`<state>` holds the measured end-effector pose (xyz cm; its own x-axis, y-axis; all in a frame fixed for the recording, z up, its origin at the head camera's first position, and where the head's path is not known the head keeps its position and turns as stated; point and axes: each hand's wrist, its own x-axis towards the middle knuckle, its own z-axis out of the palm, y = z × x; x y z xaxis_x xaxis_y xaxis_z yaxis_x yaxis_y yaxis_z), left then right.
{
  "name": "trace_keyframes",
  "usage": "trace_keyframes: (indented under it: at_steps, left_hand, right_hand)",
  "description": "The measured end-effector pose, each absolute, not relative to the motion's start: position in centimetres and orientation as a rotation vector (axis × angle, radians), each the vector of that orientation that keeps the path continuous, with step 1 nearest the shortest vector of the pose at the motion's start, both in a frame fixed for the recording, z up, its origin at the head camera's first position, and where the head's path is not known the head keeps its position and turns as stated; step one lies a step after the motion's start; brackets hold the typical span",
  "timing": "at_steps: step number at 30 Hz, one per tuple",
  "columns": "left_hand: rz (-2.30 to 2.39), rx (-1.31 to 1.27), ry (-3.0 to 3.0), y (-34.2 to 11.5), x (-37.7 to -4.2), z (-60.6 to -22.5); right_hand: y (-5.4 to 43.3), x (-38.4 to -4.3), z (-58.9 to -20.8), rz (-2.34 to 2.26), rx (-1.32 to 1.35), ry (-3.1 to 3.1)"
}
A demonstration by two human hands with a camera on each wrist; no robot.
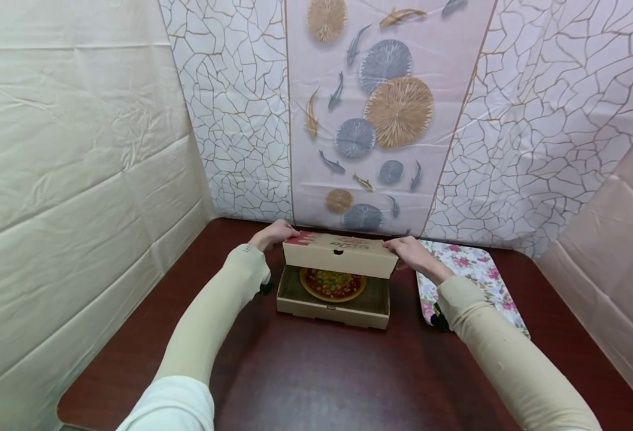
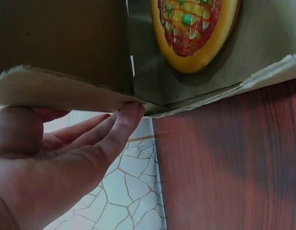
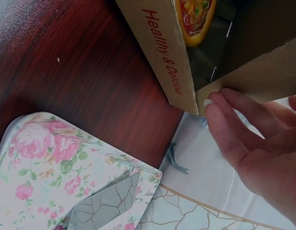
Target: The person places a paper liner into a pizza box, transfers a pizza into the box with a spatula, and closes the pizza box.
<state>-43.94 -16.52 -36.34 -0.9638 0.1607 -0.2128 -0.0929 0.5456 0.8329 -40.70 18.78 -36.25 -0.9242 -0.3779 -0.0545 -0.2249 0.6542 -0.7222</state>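
Observation:
A cardboard pizza box (image 1: 332,312) sits on the dark red-brown table with its lid (image 1: 343,258) partly raised. Inside the base lies a round pizza (image 1: 333,286) with a yellow-brown crust and red, yellow and green topping; the lid hides its back part. At the lid's left side, my left hand (image 1: 275,233) holds it, fingertips along the side flap near the back in the left wrist view. My right hand (image 1: 412,251) grips the opposite side, its fingertips (image 3: 216,117) on the side flap close to the hinge corner.
To the right of the box lies a floral board (image 1: 472,269) with a slot near one end. Behind the table (image 1: 316,371) hangs a patterned cloth (image 1: 386,197) with fish and round motifs. Pale cloth walls (image 1: 90,197) close in the left and right sides.

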Motion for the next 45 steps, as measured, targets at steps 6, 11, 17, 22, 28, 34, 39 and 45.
trace_keyframes:
  at_steps: [6, 11, 17, 22, 28, 34, 39, 45]
  left_hand:
    - [1.261, 0.107, 2.563, -16.9, -43.5, -36.2]
    - [1.218, 0.117, 2.541, -17.1, -43.3, -36.2]
    - [1.263, 0.113, 2.498, -17.0, -43.6, -36.5]
    - [1.248, 0.114, 2.49, -16.9, -43.7, -37.0]
    - [1.254, 0.126, 2.481, -16.7, -43.5, -37.2]
    - [1.282, 0.12, 2.468, -16.5, -43.6, -37.6]
    - [1.277, 0.111, 2.471, -16.4, -43.6, -37.7]
    - [1.265, 0.106, 2.49, -16.4, -43.4, -37.7]
  right_hand:
    - [18.5, -40.5, -36.4, -1.017, -0.503, 2.758]
    - [18.3, -40.2, -36.3, -0.958, -0.524, 2.768]
    - [18.0, -40.1, -36.2, -0.924, -0.526, 2.76]
    - [18.0, -40.0, -36.5, -0.908, -0.52, 2.735]
    - [18.1, -40.1, -36.8, -0.892, -0.506, 2.707]
    - [18.2, -40.3, -36.9, -0.873, -0.523, 2.685]
    - [18.1, -40.4, -37.0, -0.861, -0.52, 2.672]
    - [18.1, -40.5, -37.4, -0.874, -0.532, 2.681]
